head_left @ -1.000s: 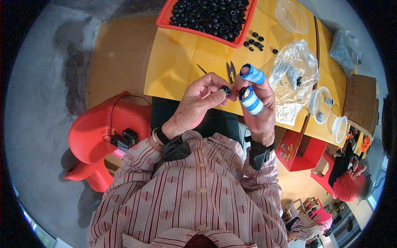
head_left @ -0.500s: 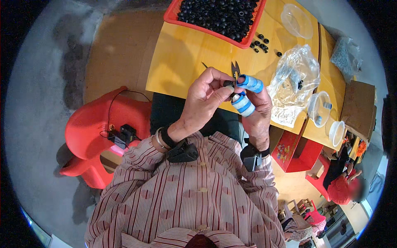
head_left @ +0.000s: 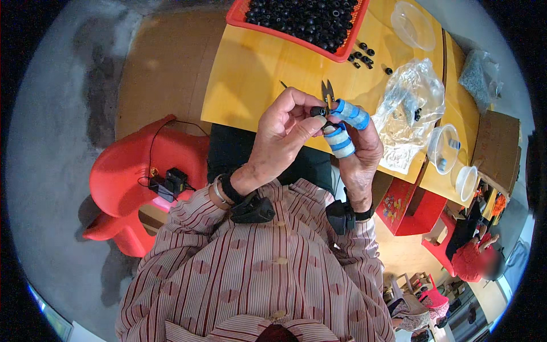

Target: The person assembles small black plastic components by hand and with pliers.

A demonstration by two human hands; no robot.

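Over the table's near edge, my left hand (head_left: 272,134) pinches a small round black part (head_left: 318,112) with a hole in it. Its thumb and forefinger are closed about the part. Close beside it, my right hand (head_left: 360,165) is wrapped round a pair of small snips (head_left: 327,91), whose pointed blades stick up past the fingers, slightly apart. Blue-and-white tape (head_left: 341,142) covers its thumb and a finger. The snips' handles are mostly hidden in the hand. A thin dark tip (head_left: 283,84) shows beyond my left fingers; I cannot tell what it belongs to.
A red basket (head_left: 273,36) full of black parts stands at the back, with several loose parts (head_left: 365,52) beside it. To the right are a clear plastic bag (head_left: 393,145) and clear tubs (head_left: 466,183). A red chair (head_left: 128,165) holds a black adapter (head_left: 175,179).
My right hand has shifted slightly right with the snips, and its wrist has turned a little. The black part shows more plainly in my left fingers.
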